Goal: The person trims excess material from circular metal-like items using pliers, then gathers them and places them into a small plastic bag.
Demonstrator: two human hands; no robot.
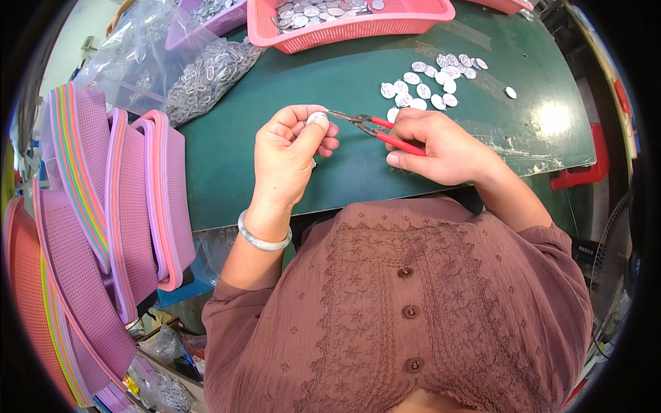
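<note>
Between the thumb and fingers of my left hand [292,138] is a small oval metal tag [317,119]. My right hand [437,146] grips pliers [385,132] by their red handles. The metal jaws point left and reach the tag's upper edge, beside my left fingertips; whether they pinch something tiny there is too small to tell. Beyond my right hand, several similar silvery oval tags [423,91] lie loosely on the green tabletop [330,69]. One tag [510,92] lies apart from them to the right.
A pink basket [358,29] of oval pieces stands at the far edge, with a purple basket [227,20] beside it. A clear bag of metal links [210,79] lies at the far left. Stacked coloured baskets [124,206] crowd the left side. A fan [611,268] stands at right.
</note>
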